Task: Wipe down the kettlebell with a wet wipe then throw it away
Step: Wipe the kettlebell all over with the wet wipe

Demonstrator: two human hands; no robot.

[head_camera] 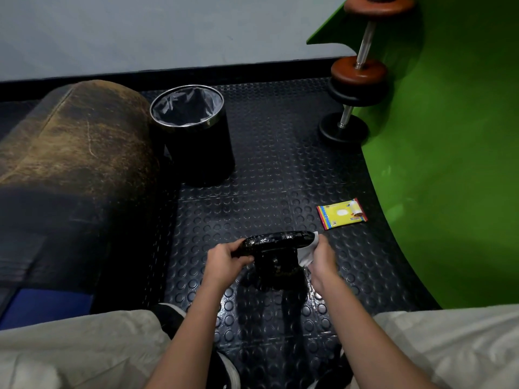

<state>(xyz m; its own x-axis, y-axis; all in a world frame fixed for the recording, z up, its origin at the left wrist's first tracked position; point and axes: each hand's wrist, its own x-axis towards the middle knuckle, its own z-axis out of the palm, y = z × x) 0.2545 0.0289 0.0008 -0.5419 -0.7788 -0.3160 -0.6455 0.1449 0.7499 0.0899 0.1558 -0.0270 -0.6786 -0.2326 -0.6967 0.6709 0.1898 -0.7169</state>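
Black wet-glossy kettlebell [276, 255] on studded floor; white wipe [307, 252] against handle's right end.

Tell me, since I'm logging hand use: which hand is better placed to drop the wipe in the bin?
Probably the right hand: it already pinches the wet wipe against the kettlebell. The left hand grips the kettlebell's handle, though the bin stands ahead on the left.

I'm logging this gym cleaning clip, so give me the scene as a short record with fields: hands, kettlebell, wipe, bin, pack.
left hand: grips the handle's left end
right hand: holds the wipe against the handle's right end
kettlebell: black, on the floor mat between the hands, surface looks wet
wipe: white, crumpled in the right hand
bin: black, lined, open, beyond the kettlebell to the left
pack: yellow, flat on the mat to the right
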